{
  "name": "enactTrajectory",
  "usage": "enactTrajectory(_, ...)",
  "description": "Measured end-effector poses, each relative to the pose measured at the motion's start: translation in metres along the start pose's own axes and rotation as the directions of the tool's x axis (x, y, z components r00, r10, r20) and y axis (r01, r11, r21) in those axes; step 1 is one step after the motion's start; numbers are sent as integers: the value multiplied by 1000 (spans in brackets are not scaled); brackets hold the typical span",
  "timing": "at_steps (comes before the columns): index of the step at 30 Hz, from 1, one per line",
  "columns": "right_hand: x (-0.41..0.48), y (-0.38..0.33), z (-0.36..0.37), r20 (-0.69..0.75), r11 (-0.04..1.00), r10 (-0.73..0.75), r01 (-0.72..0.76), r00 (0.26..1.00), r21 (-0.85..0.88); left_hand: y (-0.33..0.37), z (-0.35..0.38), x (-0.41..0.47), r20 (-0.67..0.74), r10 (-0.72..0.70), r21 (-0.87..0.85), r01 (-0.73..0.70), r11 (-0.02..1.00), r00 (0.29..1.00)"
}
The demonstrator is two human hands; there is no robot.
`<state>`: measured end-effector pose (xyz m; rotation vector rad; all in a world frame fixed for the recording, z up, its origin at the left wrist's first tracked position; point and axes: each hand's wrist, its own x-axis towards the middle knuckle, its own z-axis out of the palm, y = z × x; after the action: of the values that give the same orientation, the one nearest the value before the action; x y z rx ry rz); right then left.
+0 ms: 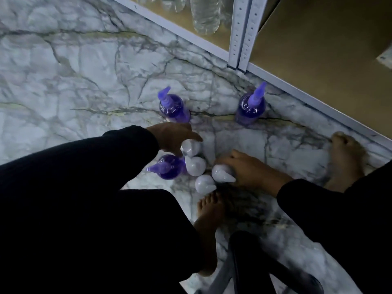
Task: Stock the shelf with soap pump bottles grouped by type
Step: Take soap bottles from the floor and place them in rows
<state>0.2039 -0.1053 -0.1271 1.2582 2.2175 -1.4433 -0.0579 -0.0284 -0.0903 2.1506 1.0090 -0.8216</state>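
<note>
Three purple pump bottles stand on the marble floor: one at the back left (174,108), one at the back right (251,108), one nearer me (168,167). Several white pump bottles cluster beside the near purple one. My left hand (172,134) comes over the farthest white bottle (191,147), fingers and thumb curled round its top. My right hand (249,169) grips the rightmost white bottle (223,174). Two more white bottles (195,166) (204,183) stand between my hands, untouched.
A grey metal shelf unit (241,32) with brown boards runs along the top right; clear water bottles (204,15) lie on its left bay. My bare feet (210,219) (345,160) stand near the bottles. A dark stool (254,264) is at the bottom.
</note>
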Motion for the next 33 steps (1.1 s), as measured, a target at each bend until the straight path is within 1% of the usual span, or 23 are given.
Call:
enactTrajectory(2, 2, 3, 4, -12, 1000, -28, 28, 1000, 3, -3, 5, 6, -20, 9, 28, -8, 1000, 1000)
enactTrajectory(6, 3, 2, 5, -30, 999, -35, 35, 999, 6, 0, 6, 4, -48, -3, 7, 4, 1000, 999)
enactTrajectory(10, 1, 0, -2, -118, 1000, -25, 23, 993, -16, 7, -2, 0, -104, -67, -79, 59, 995, 992)
enactTrajectory(12, -6, 1, -12, -167, 999, -9, 14, 986, 31, 13, -15, -5, -145, -103, -142, 83, 986, 984)
enactTrajectory(14, -19, -2, -28, -252, 995, 17, 9, 968, 101, 22, -35, -11, -190, -127, -171, 94, 981, 974)
enactTrajectory(17, -43, -10, -56, -362, 985, 49, 15, 931, 171, 40, -70, -22, -253, -126, -171, 84, 982, 959)
enactTrajectory(21, -84, -30, -97, -491, 970, 53, 71, 869, 231, 75, -121, -51, -348, -100, -187, 36, 982, 932)
enactTrajectory(23, -108, -43, -118, -551, 956, 73, 99, 831, 276, 96, -146, -67, -413, -78, -207, -10, 978, 907)
enactTrajectory(27, -165, -67, -160, -651, 907, 120, 185, 750, 379, 139, -196, -104, -528, -29, -176, -76, 981, 849)
enactTrajectory(31, -222, -85, -206, -729, 909, 117, 223, 675, 353, 179, -239, -135, -604, -35, -227, -129, 965, 797)
enactTrajectory(33, -249, -92, -228, -769, 906, 121, 246, 628, 344, 202, -260, -146, -642, -20, -262, -195, 945, 766)
